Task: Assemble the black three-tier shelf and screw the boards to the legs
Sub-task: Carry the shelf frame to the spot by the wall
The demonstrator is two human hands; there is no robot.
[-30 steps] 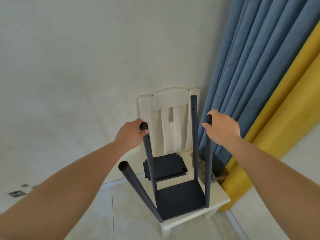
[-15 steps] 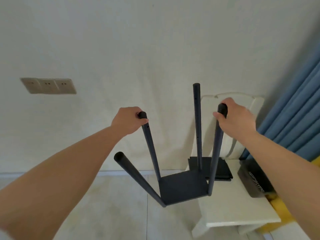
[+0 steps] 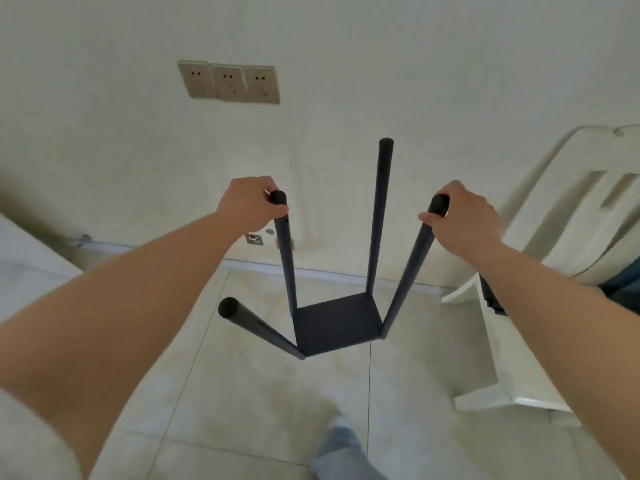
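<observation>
Hands grip shelf [image 3: 337, 323] legs (chair [image 3: 554, 258] rt).

Cream wall [image 3: 346, 46], tiled floor [image 3: 242, 393], white chair [image 3: 571, 209].

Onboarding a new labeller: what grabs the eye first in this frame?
Centre frame, a black shelf frame of four slim round legs joined to one square black board hangs above the pale tiled floor. The left hand grips the top of one leg and the right hand grips another. Behind, a row of three beige wall sockets; at right, a white wooden chair.
</observation>
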